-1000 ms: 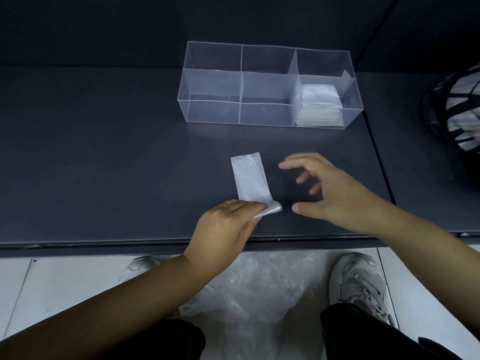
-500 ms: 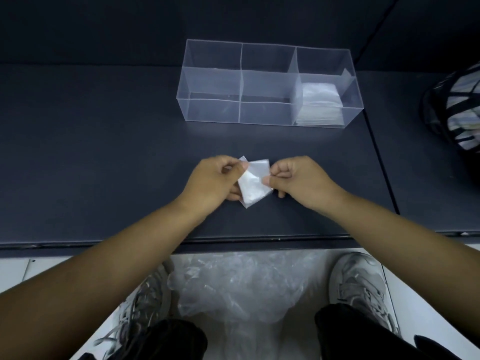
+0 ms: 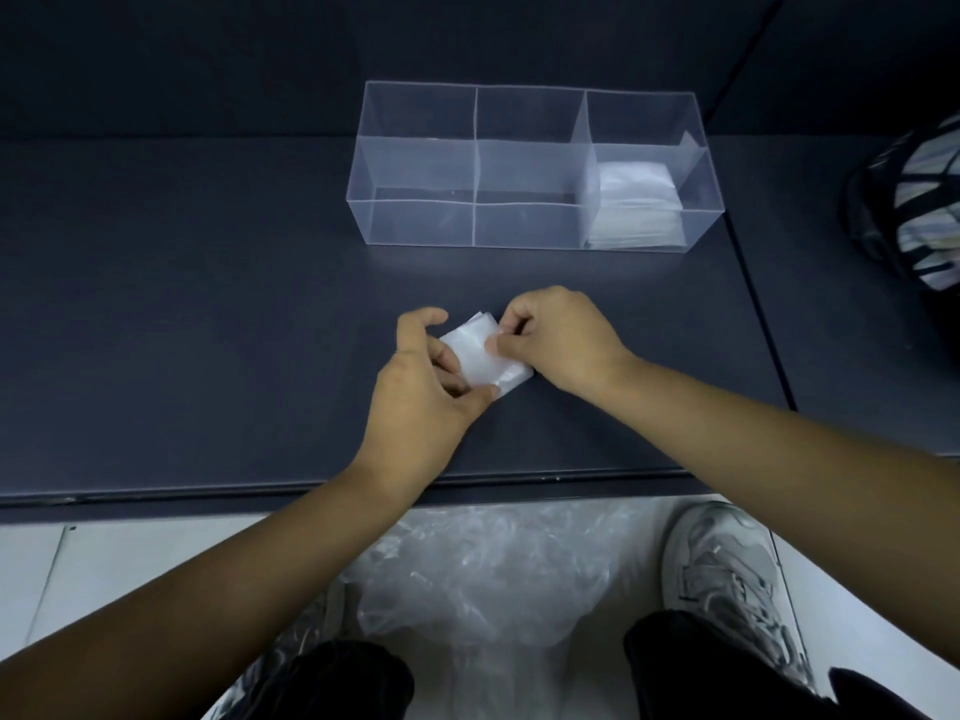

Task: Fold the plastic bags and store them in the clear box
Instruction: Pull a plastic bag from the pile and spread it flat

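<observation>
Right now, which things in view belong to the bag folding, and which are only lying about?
Job in hand:
- bag, pinched by left hand and right hand
- clear box
- folded stack in its right compartment
- loose bags on the floor

Lying about:
- striped object at the right edge
- shoes

- Dim, cool light is falling on the dark table (image 3: 208, 314), turning it a flat blue-grey.
- A pale sheen is lying on the tabletop just in front of the clear box (image 3: 421, 220).
- The white floor (image 3: 104, 563) and the loose plastic heap (image 3: 483, 579) are showing brightest.
- The left hand (image 3: 421, 387) and right hand (image 3: 558, 340) are casting only faint, soft shadows.
- Straight lines are leaning slightly toward the frame's edges under the wide lens.
- The folded bag (image 3: 480, 356) is washing out to near white, its layers blurring.
</observation>
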